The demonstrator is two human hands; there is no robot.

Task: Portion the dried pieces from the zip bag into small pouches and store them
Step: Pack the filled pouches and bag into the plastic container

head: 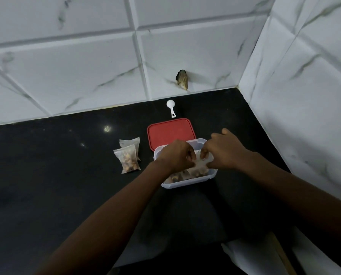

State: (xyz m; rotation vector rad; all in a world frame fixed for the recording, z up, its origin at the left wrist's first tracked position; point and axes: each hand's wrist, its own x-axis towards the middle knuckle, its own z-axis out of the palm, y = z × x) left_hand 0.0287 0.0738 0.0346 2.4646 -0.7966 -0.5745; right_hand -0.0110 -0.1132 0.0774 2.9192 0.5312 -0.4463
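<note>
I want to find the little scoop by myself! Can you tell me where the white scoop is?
Look at the black counter where it meets the tiled wall. Just behind the red lid lies the white scoop, its round bowl towards the wall. It is the only small, all-white thing with a handle there.

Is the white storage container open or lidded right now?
Open. The red lid lies flat on the black counter behind the container, and both hands reach into it.
</note>
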